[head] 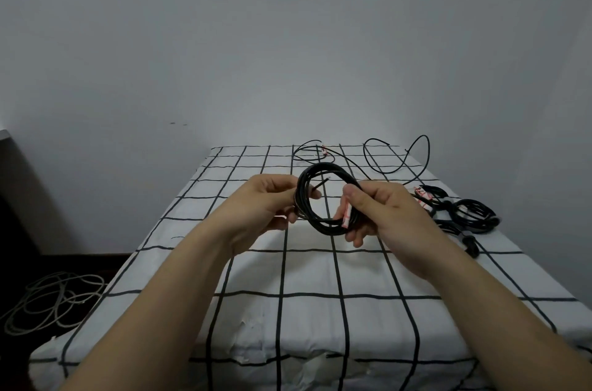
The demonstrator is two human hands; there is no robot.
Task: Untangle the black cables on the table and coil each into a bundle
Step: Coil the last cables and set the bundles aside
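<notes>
Setting: a plain grey wall behind a bench [320, 278] draped in white cloth with a black grid; dark floor lies to its left.
Coiled cable: a black cable [320, 167] wound into a ring of several turns, held in the air above the middle of the bench, between both hands.
Left grip [272, 201]: closed, fingers and thumb curled round the ring's left side.
Right grip [378, 211]: closed, pinching the ring's right side with the thumb on top, at a white-and-red label [347, 214] wrapped on the cable.
Cable end [321, 186]: a short free tip pokes into the ring's opening, near the left fingers.
Loose cables [384, 171]: black, sprawled in open loops along the bench's far edge.
Bundles [474, 214]: black coils lying on the bench's right side, just beyond the right hand.
Floor: a pale cable pile [54, 301] lies left of the bench.
</notes>
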